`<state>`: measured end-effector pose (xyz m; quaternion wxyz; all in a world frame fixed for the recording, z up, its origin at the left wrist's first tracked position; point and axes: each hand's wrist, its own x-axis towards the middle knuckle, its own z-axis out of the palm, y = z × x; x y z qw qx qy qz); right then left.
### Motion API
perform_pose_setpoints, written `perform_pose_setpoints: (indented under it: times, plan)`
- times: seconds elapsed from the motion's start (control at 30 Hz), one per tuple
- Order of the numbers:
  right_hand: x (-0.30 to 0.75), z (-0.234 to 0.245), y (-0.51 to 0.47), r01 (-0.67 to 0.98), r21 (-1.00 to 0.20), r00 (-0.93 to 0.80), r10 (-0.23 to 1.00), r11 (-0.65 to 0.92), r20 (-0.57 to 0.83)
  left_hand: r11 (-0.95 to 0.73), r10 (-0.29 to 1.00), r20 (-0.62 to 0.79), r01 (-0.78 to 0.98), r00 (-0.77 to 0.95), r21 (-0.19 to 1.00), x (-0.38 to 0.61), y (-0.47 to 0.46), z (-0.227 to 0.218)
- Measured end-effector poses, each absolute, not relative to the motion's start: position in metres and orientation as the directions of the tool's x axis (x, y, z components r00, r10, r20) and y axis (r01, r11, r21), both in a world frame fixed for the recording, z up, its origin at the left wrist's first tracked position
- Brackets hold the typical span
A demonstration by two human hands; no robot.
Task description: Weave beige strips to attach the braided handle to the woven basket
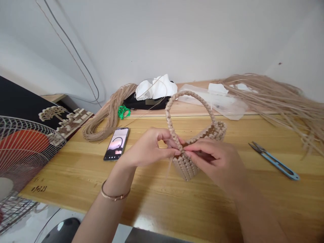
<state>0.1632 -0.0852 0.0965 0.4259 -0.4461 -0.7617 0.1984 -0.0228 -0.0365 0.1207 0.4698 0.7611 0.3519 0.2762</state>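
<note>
A small woven basket [188,168] of tan straw stands on the wooden table [162,199], with an arched braided handle [172,104] over it. My left hand [148,146] pinches the base of the handle at the basket's near rim, fingers closed. My right hand [215,162] meets it from the right, fingertips pinched on the same spot of the weave. A thin loose strand hangs down beside the basket under my left fingers.
A phone [116,143] lies left of the basket, blue thread snips [275,161] to the right. Straw bundles lie at the back left [108,114] and back right [278,98]. A black pouch with tissue [152,94], clear plastic bags [220,99] and a fan [20,155] are nearby.
</note>
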Motion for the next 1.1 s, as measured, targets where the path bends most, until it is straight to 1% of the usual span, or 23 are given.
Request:
perform_pose_setpoints:
  times: [0.1, 0.2, 0.3, 0.57, 0.67, 0.83, 0.97, 1.1]
  plan:
    - [0.165, 0.097, -0.084, 0.504, -0.686, -0.247, 0.849, 0.524, 0.467, -0.367, 0.790, 0.130, 0.294, 0.599, 0.882, -0.022, -0.038, 0.120]
    - [0.167, 0.096, -0.084, 0.523, -0.661, -0.269, 0.840, 0.538, 0.471, -0.415, 0.793, 0.178, 0.302, 0.583, 0.858, -0.020, -0.040, 0.119]
    - [0.169, 0.096, -0.084, 0.546, -0.634, -0.291, 0.833, 0.548, 0.470, -0.409, 0.803, 0.190, 0.290, 0.565, 0.865, -0.018, -0.042, 0.117]
    - [0.170, 0.100, -0.086, 0.564, -0.622, -0.337, 0.839, 0.543, 0.428, -0.374, 0.805, 0.165, 0.271, 0.570, 0.887, -0.018, -0.041, 0.115]
    - [0.169, 0.101, -0.087, 0.594, -0.624, -0.328, 0.861, 0.508, 0.389, -0.368, 0.809, 0.156, 0.281, 0.567, 0.886, -0.017, -0.043, 0.117]
    - [0.169, 0.100, -0.089, 0.620, -0.647, -0.349, 0.894, 0.444, 0.280, -0.425, 0.795, 0.197, 0.296, 0.573, 0.855, -0.016, -0.047, 0.119]
    - [0.170, 0.099, -0.090, 0.626, -0.638, -0.374, 0.890, 0.449, 0.259, -0.413, 0.779, 0.191, 0.260, 0.597, 0.873, -0.013, -0.047, 0.117]
    - [0.172, 0.099, -0.092, 0.625, -0.659, -0.373, 0.901, 0.419, 0.220, -0.403, 0.779, 0.211, 0.213, 0.591, 0.890, -0.008, -0.048, 0.113]
